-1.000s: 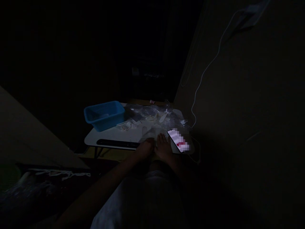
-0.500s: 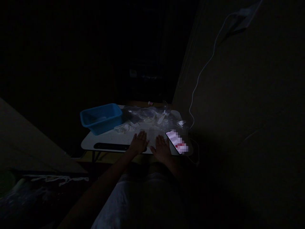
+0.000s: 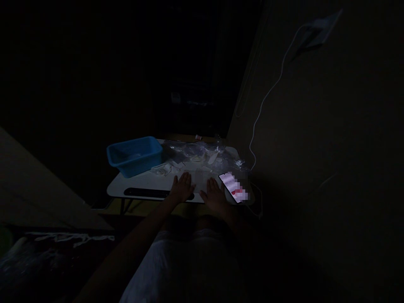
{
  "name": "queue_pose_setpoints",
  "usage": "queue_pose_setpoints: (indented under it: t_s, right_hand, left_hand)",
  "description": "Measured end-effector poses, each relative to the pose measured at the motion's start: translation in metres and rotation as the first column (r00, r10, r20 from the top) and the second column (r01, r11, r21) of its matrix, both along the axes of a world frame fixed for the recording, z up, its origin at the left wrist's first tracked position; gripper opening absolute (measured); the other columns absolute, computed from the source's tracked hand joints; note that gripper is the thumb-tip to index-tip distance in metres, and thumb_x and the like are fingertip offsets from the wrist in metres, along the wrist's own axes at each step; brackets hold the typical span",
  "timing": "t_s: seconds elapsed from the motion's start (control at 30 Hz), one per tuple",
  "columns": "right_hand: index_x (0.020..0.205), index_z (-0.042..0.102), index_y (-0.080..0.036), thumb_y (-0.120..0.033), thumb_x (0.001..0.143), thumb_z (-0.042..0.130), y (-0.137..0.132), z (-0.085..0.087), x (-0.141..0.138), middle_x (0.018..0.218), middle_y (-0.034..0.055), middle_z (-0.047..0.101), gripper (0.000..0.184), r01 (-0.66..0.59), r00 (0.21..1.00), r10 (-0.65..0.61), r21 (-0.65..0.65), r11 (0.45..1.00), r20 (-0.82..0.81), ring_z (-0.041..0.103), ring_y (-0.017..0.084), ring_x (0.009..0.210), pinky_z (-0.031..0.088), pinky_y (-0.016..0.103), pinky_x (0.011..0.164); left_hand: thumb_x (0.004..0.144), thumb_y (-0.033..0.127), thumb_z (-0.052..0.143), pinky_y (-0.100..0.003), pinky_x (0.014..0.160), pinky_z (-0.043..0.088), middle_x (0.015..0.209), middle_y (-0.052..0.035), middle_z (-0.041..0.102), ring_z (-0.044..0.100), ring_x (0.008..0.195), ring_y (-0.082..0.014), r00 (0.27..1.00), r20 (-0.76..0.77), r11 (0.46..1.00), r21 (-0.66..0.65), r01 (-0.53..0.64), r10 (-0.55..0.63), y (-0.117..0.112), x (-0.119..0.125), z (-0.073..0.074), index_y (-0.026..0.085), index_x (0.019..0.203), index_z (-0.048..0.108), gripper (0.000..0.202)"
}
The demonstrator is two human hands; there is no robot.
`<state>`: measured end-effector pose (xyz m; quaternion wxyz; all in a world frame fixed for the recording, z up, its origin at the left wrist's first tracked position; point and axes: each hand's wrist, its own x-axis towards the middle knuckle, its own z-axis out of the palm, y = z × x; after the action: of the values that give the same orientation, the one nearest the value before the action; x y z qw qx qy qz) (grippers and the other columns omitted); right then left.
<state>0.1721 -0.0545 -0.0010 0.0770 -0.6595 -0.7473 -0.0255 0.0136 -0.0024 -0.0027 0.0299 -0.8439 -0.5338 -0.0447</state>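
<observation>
My left hand (image 3: 182,187) lies palm down at the front of a small white table (image 3: 139,182), its fingers stretched forward. It partly covers a long dark slot (image 3: 143,192) along the front edge. To its right, my right hand (image 3: 214,194) also rests flat with fingers extended, close beside a lit phone (image 3: 232,187). Between and just beyond the hands is a faint, see-through sheet (image 3: 202,180), too dim to make out well. Neither hand grips anything.
A blue plastic basin (image 3: 135,158) stands on the table's left. Crumpled clear plastic (image 3: 195,149) and pale scraps (image 3: 164,169) lie across the back. A white cable (image 3: 261,103) runs down the right wall from an outlet (image 3: 322,31). The room is very dark.
My left hand has shifted very slightly left, and the view has tilted a little. Both hands stay flat; the basin, phone and plastic keep their places.
</observation>
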Motion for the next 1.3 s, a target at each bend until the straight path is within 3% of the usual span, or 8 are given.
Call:
queue_pose_setpoints:
  t_s: [0.17, 0.47, 0.67, 0.93, 1.3]
  right_hand:
    - [0.132, 0.027, -0.006, -0.048, 0.087, 0.016, 0.005, 0.0, -0.003, 0.138, 0.0159, 0.024, 0.062, -0.049, 0.999, 0.049, 0.03, 0.998, -0.001, 0.015, 0.024, 0.129, 0.006, 0.05, 0.101]
    - [0.129, 0.032, -0.005, -0.042, 0.087, 0.019, 0.01, -0.001, -0.008, 0.135, 0.0174, 0.03, 0.057, 0.013, 1.0, -0.011, 0.093, 0.996, -0.022, 0.02, 0.025, 0.127, 0.005, 0.051, 0.101]
    - [0.131, 0.029, -0.012, -0.038, 0.088, 0.02, 0.036, 0.006, -0.012, 0.138, 0.0103, 0.027, 0.052, -0.164, 0.986, 0.165, 0.092, 0.982, -0.004, 0.019, 0.019, 0.128, 0.009, 0.044, 0.103]
    - [0.131, 0.03, -0.009, -0.044, 0.087, 0.02, 0.041, -0.007, -0.007, 0.138, 0.0141, 0.026, 0.058, -0.008, 0.999, 0.01, 0.09, 0.996, -0.03, 0.017, 0.023, 0.129, 0.009, 0.045, 0.102]
    - [0.132, 0.028, -0.01, -0.045, 0.086, 0.02, 0.043, -0.007, -0.008, 0.14, 0.0133, 0.023, 0.059, 0.015, 1.0, -0.014, 0.062, 0.998, -0.02, 0.015, 0.024, 0.129, 0.008, 0.046, 0.101]
  left_hand:
    - [0.087, 0.039, 0.018, -0.05, 0.1, 0.015, 0.139, -0.0154, 0.022, 0.016, 0.129, -0.0248, 1.0, 0.0, 1.0, 0.0, -0.018, 0.018, 0.003, -0.011, 0.0, 0.009, 0.132, 0.026, 0.055]
    - [0.087, 0.04, 0.017, -0.048, 0.1, 0.017, 0.139, -0.0158, 0.023, 0.018, 0.129, -0.0249, 1.0, 0.0, 0.999, 0.041, -0.018, 0.018, 0.001, -0.012, -0.004, 0.006, 0.132, 0.026, 0.057]
    - [0.087, 0.039, 0.017, -0.048, 0.1, 0.017, 0.139, -0.0143, 0.023, 0.019, 0.129, -0.0239, 1.0, 0.005, 0.998, 0.055, -0.03, 0.029, 0.003, -0.012, -0.007, 0.01, 0.132, 0.027, 0.055]
    - [0.085, 0.043, 0.021, -0.044, 0.102, 0.017, 0.138, -0.0174, 0.024, 0.019, 0.128, -0.0258, 0.997, 0.022, 0.996, 0.047, -0.076, 0.075, -0.001, -0.011, -0.005, 0.004, 0.131, 0.028, 0.061]
    - [0.084, 0.045, 0.023, -0.043, 0.102, 0.016, 0.138, -0.018, 0.024, 0.018, 0.129, -0.0261, 0.994, 0.032, 0.994, 0.022, -0.103, 0.102, -0.001, -0.01, -0.003, 0.003, 0.131, 0.028, 0.063]
